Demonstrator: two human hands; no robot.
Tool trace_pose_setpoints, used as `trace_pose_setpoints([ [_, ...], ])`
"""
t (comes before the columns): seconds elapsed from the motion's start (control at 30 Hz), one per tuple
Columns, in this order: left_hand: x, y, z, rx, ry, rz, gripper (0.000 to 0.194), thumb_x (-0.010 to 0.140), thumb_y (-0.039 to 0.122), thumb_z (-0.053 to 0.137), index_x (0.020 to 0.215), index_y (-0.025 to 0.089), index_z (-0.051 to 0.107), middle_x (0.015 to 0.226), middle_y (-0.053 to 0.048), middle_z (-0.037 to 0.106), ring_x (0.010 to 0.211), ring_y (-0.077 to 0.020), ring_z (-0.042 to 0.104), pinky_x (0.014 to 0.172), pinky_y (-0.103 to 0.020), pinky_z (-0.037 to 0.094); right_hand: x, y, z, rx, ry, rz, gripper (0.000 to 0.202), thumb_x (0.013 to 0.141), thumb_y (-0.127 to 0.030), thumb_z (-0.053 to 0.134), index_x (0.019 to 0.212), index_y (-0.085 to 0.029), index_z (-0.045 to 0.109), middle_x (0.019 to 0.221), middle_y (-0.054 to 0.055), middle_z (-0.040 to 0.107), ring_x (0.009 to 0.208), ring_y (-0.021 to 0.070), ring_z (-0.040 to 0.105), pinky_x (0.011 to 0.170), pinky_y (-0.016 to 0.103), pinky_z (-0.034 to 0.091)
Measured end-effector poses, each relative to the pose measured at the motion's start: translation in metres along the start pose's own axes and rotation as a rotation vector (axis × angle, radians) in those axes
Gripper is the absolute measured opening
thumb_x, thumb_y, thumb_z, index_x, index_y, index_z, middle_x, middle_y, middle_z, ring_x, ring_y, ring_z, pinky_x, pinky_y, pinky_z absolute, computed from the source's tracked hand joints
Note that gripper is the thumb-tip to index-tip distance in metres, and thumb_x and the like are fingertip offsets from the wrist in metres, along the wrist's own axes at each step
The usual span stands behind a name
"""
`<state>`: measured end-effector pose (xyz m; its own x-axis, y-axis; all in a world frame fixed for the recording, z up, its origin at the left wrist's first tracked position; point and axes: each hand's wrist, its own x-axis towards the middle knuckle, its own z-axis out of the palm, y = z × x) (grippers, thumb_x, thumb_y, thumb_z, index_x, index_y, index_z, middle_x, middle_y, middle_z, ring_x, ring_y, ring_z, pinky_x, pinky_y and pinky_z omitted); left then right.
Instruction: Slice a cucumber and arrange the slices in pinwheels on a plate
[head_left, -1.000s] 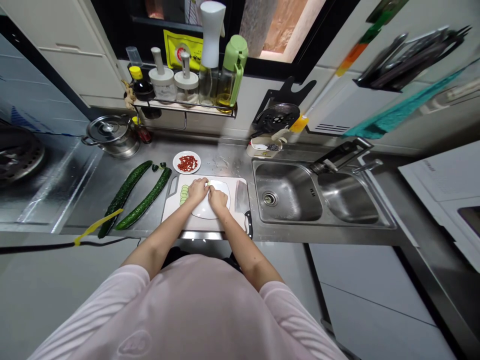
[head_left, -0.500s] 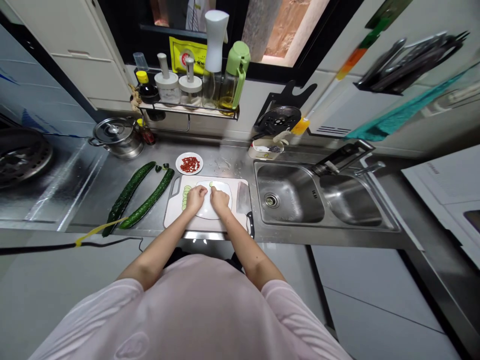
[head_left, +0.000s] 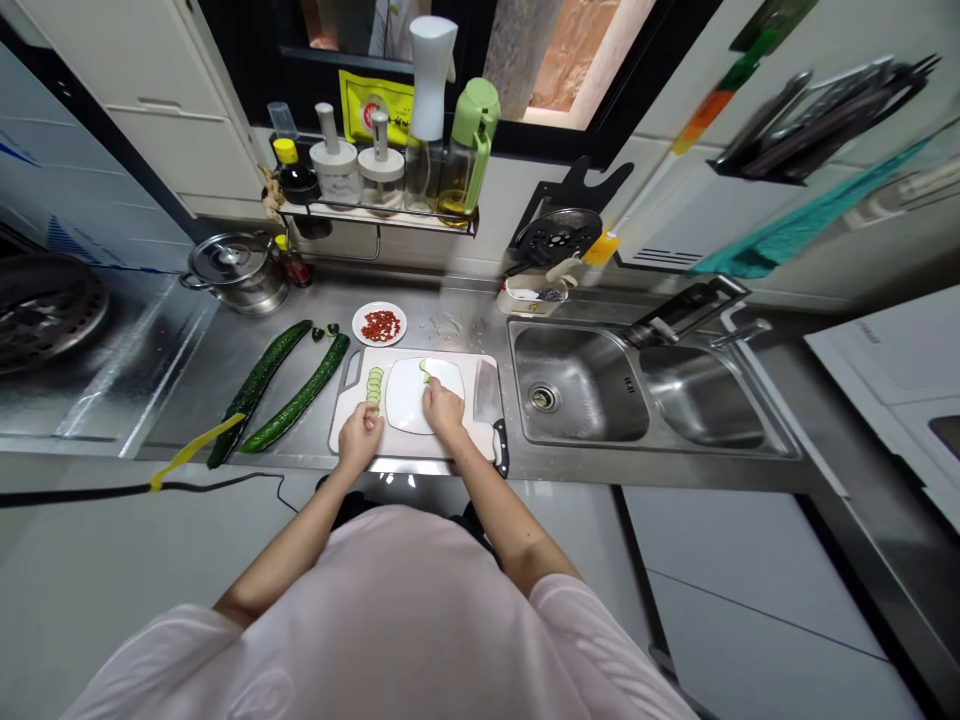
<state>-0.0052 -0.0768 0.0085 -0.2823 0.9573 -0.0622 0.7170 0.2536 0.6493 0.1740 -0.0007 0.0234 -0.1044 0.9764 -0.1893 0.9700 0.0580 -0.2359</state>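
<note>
A white square plate (head_left: 409, 408) rests on a pale cutting board (head_left: 346, 408). Thin cucumber slices (head_left: 425, 368) lie near its far edge, and my right hand (head_left: 444, 405) is closed over the plate with fingertips at one of them. At the near end of a row of overlapping slices (head_left: 374, 382), left of the plate, my left hand (head_left: 361, 434) has its fingers curled together; what they pinch is too small to make out. A knife (head_left: 487, 385) lies on the board's right side, black handle toward me.
Two whole cucumbers (head_left: 298, 405) lie left of the board, with cut ends beyond. A small plate of red pieces (head_left: 379, 324) stands behind it. The double sink (head_left: 577, 385) is to the right, a lidded pot (head_left: 236, 275) far left, a bottle shelf (head_left: 382, 215) above.
My left hand has left the plate, moving left and toward me to the row's near end. The right hand stays at the plate, where more of the cucumber slices now show.
</note>
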Motion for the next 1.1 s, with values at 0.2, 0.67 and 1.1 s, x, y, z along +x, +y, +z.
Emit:
trace_pose_setpoints([
  [0.2,0.003,-0.018,-0.011,0.138,0.036,-0.040,0.021,0.084,0.034,0.049,0.098,0.026,0.063,0.086,-0.001,0.066,0.088,-0.0194,0.060,0.077,-0.029,0.041,-0.007,0.001,-0.006,0.001,-0.054,-0.010,0.042,0.100,-0.032,0.026,0.138,-0.023,0.040,0.112,0.010,0.066,0.097,0.0208,0.063,0.081,0.029,0.042],
  [0.67,0.009,-0.014,-0.014,0.287,0.011,-0.120,0.028,0.084,0.043,0.053,0.103,0.026,0.063,0.093,-0.006,0.064,0.099,-0.0260,0.056,0.086,-0.038,0.034,0.020,-0.005,-0.005,-0.052,-0.095,-0.021,0.045,0.100,-0.029,0.027,0.144,-0.026,0.036,0.107,0.010,0.068,0.096,0.0209,0.064,0.081,0.030,0.043],
  [1.1,0.010,-0.014,-0.011,0.293,0.012,-0.117,0.029,0.084,0.046,0.052,0.102,0.026,0.063,0.098,-0.007,0.064,0.100,-0.0273,0.055,0.087,-0.041,0.032,0.025,-0.008,0.000,-0.052,-0.090,-0.015,0.043,0.099,-0.028,0.028,0.139,-0.022,0.043,0.105,0.012,0.068,0.096,0.0210,0.064,0.082,0.031,0.043],
])
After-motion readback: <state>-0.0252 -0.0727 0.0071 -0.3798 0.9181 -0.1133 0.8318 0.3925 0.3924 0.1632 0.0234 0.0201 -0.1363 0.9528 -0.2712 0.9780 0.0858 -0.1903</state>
